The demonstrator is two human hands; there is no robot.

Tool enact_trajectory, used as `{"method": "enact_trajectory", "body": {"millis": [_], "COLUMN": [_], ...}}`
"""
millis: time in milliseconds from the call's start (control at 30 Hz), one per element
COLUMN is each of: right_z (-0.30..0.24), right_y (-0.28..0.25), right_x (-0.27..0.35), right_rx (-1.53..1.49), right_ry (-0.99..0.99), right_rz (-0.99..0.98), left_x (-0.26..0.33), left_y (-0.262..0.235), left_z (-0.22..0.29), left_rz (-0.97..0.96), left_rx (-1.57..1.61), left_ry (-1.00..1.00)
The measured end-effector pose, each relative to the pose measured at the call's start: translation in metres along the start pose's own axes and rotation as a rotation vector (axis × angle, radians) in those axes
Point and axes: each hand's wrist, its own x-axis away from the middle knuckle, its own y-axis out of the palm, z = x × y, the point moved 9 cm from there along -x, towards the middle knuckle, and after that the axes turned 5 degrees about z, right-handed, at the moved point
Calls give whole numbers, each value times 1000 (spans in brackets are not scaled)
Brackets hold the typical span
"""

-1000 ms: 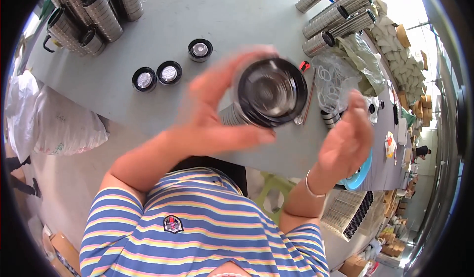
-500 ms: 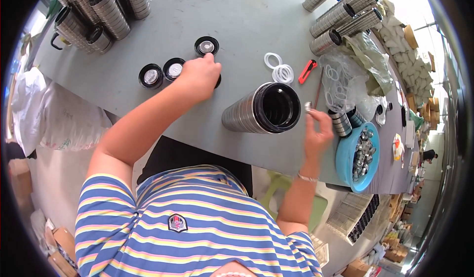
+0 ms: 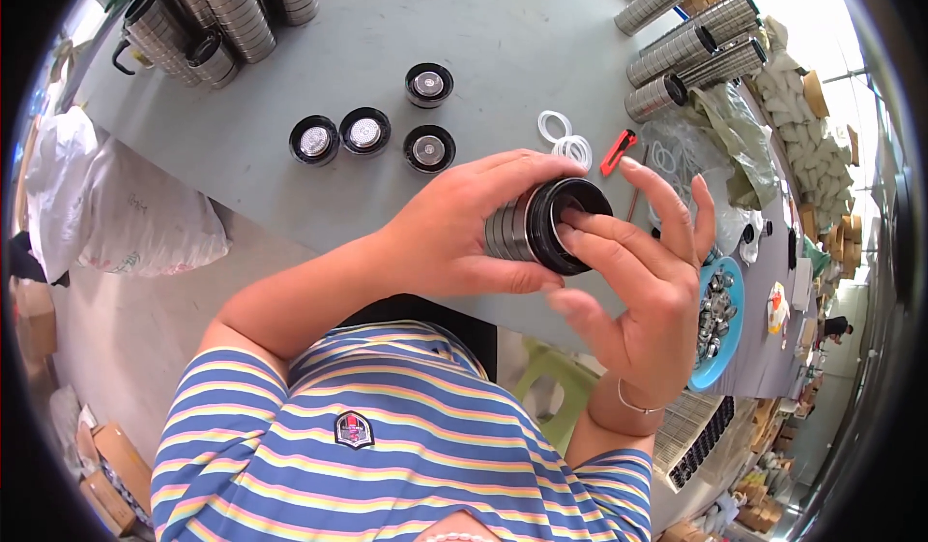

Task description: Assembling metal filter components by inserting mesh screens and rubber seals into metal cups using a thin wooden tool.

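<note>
A stack of nested silver bands with black rims [image 3: 509, 232] is tilted in front of me, its round black mouth facing right. My left hand [image 3: 449, 215] wraps round its side, thumb below and fingers above. Two fingers of my right hand [image 3: 643, 300] reach into the mouth, their tips hidden. The thumb and other fingers stay apart outside it. Beyond my left hand stand several black cups with round silver centres, among them a near right one [image 3: 428, 148] and a far one [image 3: 428, 85].
White sealing rings [image 3: 577, 146] and a red utility knife [image 3: 619, 151] lie beyond the stack. A blue basin [image 3: 733, 324] of small silver parts sits to the right. Tall silver stacks [image 3: 235, 10] stand far left, others [image 3: 670, 54] far right. A clear plastic bag [image 3: 677, 146] lies nearby.
My left hand has left the black cups and now grips the banded stack. My right hand, which held a small silver part, has moved left and put its fingers into the mouth.
</note>
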Motion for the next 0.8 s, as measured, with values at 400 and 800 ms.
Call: {"method": "enact_trajectory", "body": {"millis": [400, 800], "right_z": [-22, 8], "right_y": [12, 14], "right_x": [13, 9], "right_rx": [241, -154], "right_ry": [-46, 41], "right_rz": [94, 29], "left_x": [4, 5], "left_y": [6, 7], "left_z": [-1, -7], "left_rz": [31, 85], "left_rx": [18, 37], "left_ry": [48, 22]}}
